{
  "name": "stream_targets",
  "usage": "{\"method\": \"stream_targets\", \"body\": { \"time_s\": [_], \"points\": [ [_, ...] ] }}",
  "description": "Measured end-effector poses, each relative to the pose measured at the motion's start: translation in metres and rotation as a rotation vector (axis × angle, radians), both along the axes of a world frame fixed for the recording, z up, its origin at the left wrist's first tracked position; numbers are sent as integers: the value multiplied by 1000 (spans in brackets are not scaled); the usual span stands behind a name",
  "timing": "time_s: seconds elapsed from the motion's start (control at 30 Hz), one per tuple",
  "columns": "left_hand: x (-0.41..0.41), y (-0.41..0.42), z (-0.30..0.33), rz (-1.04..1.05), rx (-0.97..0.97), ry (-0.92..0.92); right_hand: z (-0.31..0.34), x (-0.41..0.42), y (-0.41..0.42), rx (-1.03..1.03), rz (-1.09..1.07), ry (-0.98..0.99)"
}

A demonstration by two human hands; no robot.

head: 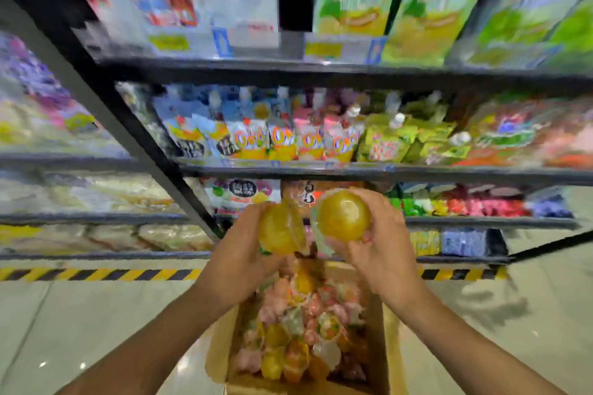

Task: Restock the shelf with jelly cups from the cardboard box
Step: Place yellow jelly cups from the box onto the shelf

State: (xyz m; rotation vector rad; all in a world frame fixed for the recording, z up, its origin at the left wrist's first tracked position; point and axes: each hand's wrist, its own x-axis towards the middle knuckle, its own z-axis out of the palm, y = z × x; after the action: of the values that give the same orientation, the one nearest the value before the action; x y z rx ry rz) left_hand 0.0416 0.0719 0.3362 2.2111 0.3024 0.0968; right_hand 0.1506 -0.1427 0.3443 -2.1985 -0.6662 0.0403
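My left hand (245, 236) grips a yellow jelly cup (279, 231), held up in front of the lower shelf (481, 222). My right hand (382, 234) grips a second yellow jelly cup (343, 215) with its round bottom facing me. Both cups are close together, above the open cardboard box (221, 349) on the floor. The box is full of several yellow, pink and pale jelly cups (305, 324). The picture is blurred.
Black metal shelves (321, 74) hold rows of colourful snack pouches and bags. A black upright post (154, 151) slants down to the left of my hands. Yellow-black hazard tape (96, 274) runs along the shelf base on the pale tiled floor (80, 330).
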Motion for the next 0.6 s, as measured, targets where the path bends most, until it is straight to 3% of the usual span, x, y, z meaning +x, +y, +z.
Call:
{"method": "stream_targets", "body": {
  "time_s": [0.33, 0.43, 0.6],
  "points": [
    [-7, 0, 242, 132, -1, -300, 259, -2, 17, 172, 86, -209],
    [-10, 3, 294, 157, -8, -364, 312, -1, 15, 203, 109, -300],
    [-11, -1, 359, 171, -147, -386, 366, 5, 11, 257, 121, -277]
  ]
}}
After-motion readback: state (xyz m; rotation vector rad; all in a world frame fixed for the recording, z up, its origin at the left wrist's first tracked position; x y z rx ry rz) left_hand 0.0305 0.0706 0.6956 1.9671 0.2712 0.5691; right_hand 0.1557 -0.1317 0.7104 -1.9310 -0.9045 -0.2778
